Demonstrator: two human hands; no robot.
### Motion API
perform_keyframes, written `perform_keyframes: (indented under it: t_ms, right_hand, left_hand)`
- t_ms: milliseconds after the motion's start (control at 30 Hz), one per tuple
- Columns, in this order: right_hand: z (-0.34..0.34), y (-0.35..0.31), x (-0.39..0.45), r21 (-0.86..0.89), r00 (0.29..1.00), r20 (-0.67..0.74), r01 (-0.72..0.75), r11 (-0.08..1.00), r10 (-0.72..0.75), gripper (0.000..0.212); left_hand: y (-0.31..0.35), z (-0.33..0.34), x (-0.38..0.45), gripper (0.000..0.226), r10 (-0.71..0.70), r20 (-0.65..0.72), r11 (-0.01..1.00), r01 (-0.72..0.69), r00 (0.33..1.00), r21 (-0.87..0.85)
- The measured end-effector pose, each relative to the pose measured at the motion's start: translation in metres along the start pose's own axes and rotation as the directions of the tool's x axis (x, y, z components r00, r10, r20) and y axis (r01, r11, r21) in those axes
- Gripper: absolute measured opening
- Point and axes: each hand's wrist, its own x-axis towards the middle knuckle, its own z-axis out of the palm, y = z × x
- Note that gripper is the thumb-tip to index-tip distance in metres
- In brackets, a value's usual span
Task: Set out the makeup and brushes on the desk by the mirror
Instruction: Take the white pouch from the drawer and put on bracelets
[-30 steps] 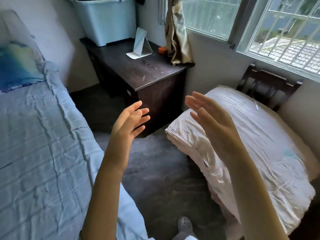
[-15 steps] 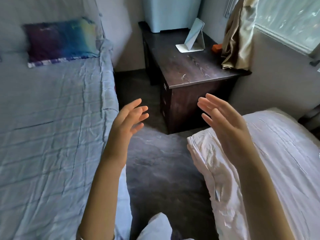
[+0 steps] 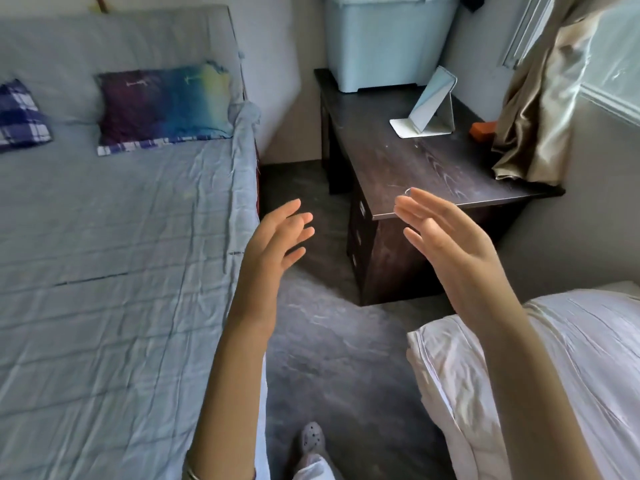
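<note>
A dark wooden desk (image 3: 388, 168) stands in the corner under the window. On it a small folding mirror (image 3: 429, 98) leans on its white stand, with a small orange object (image 3: 483, 129) to its right. No makeup or brushes are in view. My left hand (image 3: 277, 244) is raised over the floor with straight fingers and holds nothing. My right hand (image 3: 446, 237) is raised in front of the desk's near corner, palm facing left, fingers straight, also holding nothing.
A pale blue storage bin (image 3: 384, 36) sits at the back of the desk. A bed with a blue sheet (image 3: 114, 271) and a colourful pillow (image 3: 162, 105) fills the left. A white cushion (image 3: 571, 375) lies at lower right. A tan curtain (image 3: 540, 109) hangs over the desk's right edge.
The view has swung left, bringing more of the bed and pillows in and pushing the white cushion out to the right. Both hands stay raised and held apart.
</note>
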Motion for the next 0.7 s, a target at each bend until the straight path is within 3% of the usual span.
perform_keyframes:
  t_ms: [367, 700]
  right_hand:
    - [0.048, 0.028, 0.143, 0.039, 0.999, 0.031, 0.008, 0.999, -0.009, 0.078]
    - [0.068, 0.078, 0.27, 0.052, 0.99, 0.133, -0.042, 0.998, 0.035, 0.079]
  left_hand:
    - [0.016, -0.054, 0.144, 0.042, 0.013, -0.024, 1.0, -0.013, 1.0, -0.003]
    - [-0.006, -0.074, 0.247, 0.033, -0.029, -0.144, 0.999, 0.031, 0.989, 0.012]
